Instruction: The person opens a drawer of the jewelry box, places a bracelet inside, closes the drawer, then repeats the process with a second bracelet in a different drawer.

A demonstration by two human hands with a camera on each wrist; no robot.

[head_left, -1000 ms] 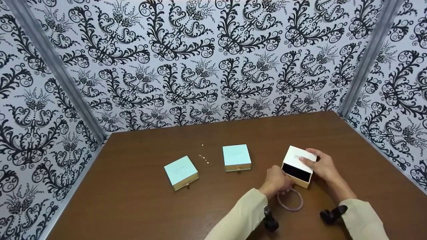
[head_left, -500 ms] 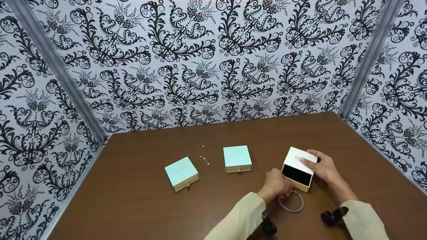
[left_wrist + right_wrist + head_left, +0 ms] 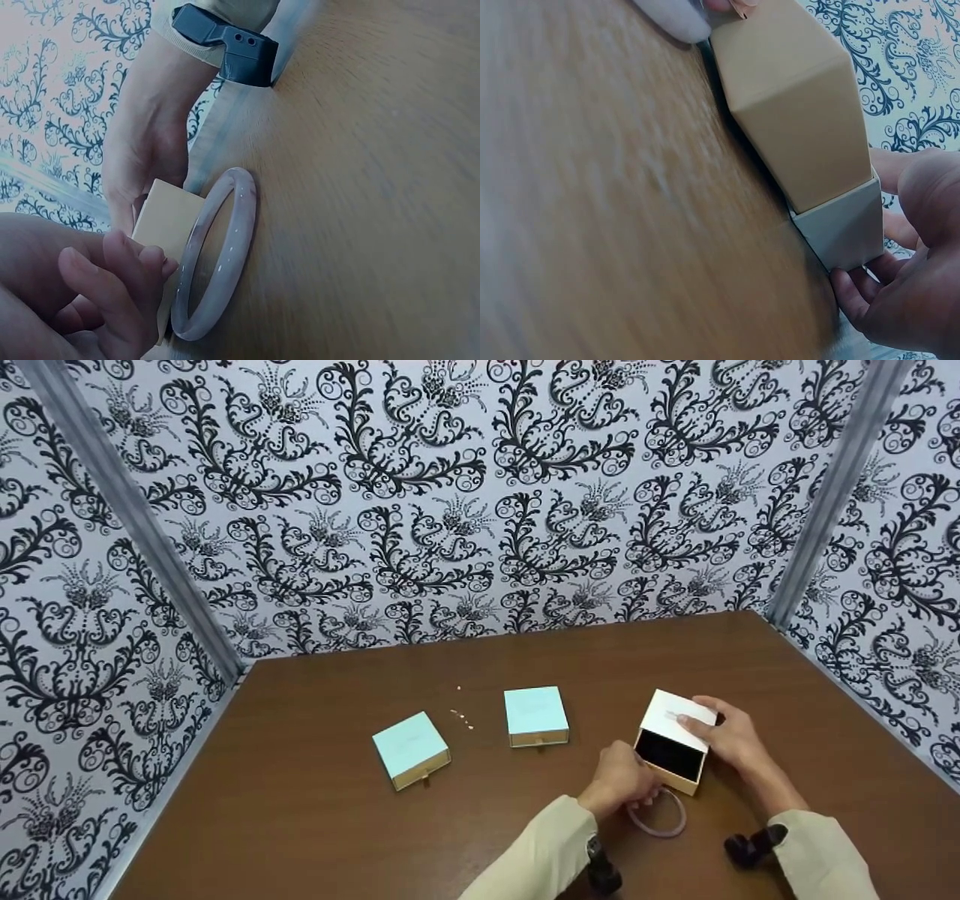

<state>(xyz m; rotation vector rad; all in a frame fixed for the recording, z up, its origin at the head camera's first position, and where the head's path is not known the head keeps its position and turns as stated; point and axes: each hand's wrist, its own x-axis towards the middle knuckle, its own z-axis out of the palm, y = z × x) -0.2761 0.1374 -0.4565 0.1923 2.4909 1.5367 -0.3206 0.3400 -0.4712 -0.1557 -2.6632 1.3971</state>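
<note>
A white sliding drawer box (image 3: pixel 666 711) stands at the right of the table, its cream drawer (image 3: pixel 679 783) partly drawn out toward me and showing a black interior. My right hand (image 3: pixel 733 737) grips the white sleeve, thumb on top and fingers along its far right side. At the drawer's front left, my left hand (image 3: pixel 624 774) has curled fingers and pinches the drawer's front; the exact pinch point is hidden. A pale pinkish bangle (image 3: pixel 237 255) lies on the table just in front of the drawer, close to the left fingers; whether they touch it I cannot tell.
Two mint-green drawer boxes, one at the left (image 3: pixel 411 748) and one nearer the middle (image 3: pixel 536 714), sit closed on the brown table (image 3: pixel 315 817). Several tiny pale bits (image 3: pixel 463 718) lie between them. Patterned walls (image 3: pixel 480 510) border the back and sides.
The drawer has slid a little farther out of the white sleeve toward me, drawn by my left hand. My right hand keeps its hold on the sleeve.
</note>
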